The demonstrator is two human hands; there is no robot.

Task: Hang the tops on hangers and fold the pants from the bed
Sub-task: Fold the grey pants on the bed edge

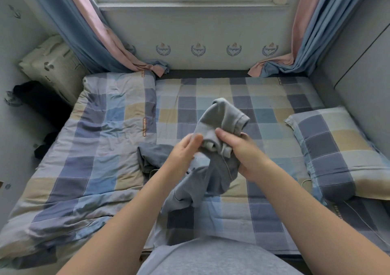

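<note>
A grey garment (221,116) with a ribbed cuff is bunched up above the middle of the bed (263,97). My right hand (236,148) grips its gathered fabric from the right. My left hand (185,150) touches the same bunch from the left, fingers extended along the cloth. The lower part of the garment (196,186) hangs down and rests on the checked sheet. A blue-grey piece of clothing (152,154) lies crumpled on the bed just left of my left wrist. I see no hangers.
A folded checked quilt (95,148) covers the bed's left half. A checked pillow (341,150) lies at the right. Curtains (101,34) hang at both back corners under the window. Dark clothing (40,103) and a cushion (52,67) sit by the left wall.
</note>
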